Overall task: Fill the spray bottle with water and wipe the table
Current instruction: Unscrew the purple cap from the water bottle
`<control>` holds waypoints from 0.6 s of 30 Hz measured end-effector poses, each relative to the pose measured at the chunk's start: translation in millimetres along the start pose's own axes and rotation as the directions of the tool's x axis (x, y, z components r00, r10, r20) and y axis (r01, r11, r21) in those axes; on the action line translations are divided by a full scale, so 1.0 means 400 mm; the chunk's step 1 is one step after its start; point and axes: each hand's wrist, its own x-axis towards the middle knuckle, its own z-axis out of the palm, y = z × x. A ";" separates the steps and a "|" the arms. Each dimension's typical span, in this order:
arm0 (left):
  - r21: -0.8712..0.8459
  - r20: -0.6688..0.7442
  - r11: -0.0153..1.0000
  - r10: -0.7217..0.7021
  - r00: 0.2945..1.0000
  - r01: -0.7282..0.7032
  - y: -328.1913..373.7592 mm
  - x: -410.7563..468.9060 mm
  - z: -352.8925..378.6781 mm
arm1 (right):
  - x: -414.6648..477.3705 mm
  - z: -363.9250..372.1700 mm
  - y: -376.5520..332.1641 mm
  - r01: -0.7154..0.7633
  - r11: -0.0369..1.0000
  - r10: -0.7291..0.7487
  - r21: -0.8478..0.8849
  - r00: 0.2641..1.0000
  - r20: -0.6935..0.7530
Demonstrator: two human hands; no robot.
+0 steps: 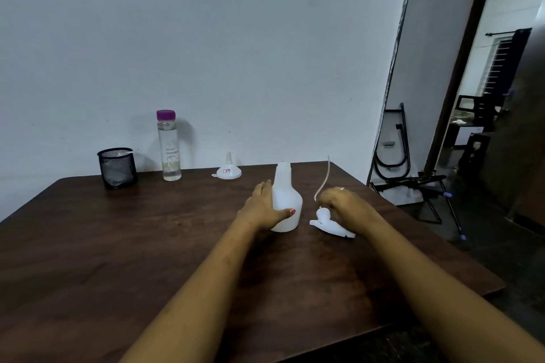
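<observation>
Dark wooden table (118, 244) against pale wall (206, 38), left hand (262, 209) grasping open spray bottle (287, 203), right hand (345, 203) grip unclear over sprayer head (327, 222)

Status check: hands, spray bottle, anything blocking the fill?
Left hand steadies open spray bottle, upright. Right hand rests on removed sprayer head, on table. Funnel and capped water bottle untouched; nothing in the way.

Wooden table (118, 244) carries bottles, funnel (228, 171), mesh cup (117, 168).
</observation>
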 end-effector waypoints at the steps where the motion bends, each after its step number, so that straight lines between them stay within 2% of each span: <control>1: -0.021 -0.004 1.000 0.002 1.000 -0.002 -0.003 -0.006 -0.006 | 0.003 -0.009 -0.010 0.035 0.999 -0.033 0.009 0.993 -0.113; 3: -0.058 -0.010 0.998 0.008 1.000 -0.009 -0.012 -0.016 -0.024 | 0.009 -0.039 -0.050 0.112 0.994 -0.108 -0.005 0.943 -0.314; 6: -0.122 -0.031 0.992 0.006 0.999 -0.009 -0.043 -0.025 -0.063 | 0.038 -0.091 -0.142 0.208 0.978 -0.184 -0.010 0.843 -0.505; 10: -0.175 -0.177 0.985 -0.023 0.984 -0.008 -0.101 -0.044 -0.139 | 0.095 -0.118 -0.276 0.379 0.925 -0.300 0.006 0.741 -0.601; 12: -0.183 -0.272 0.983 -0.062 0.960 0.012 -0.138 -0.055 -0.183 | 0.133 -0.107 -0.349 0.435 0.898 -0.314 0.069 0.743 -0.590; 14: -0.198 -0.341 0.979 -0.111 0.934 0.044 -0.180 -0.066 -0.226 | 0.173 -0.079 -0.416 0.431 0.880 -0.255 0.199 0.784 -0.566; 18: -0.285 -0.417 0.954 -0.216 0.883 0.098 -0.272 -0.079 -0.292 | 0.269 0.010 -0.515 0.249 0.851 -0.045 0.463 0.912 -0.407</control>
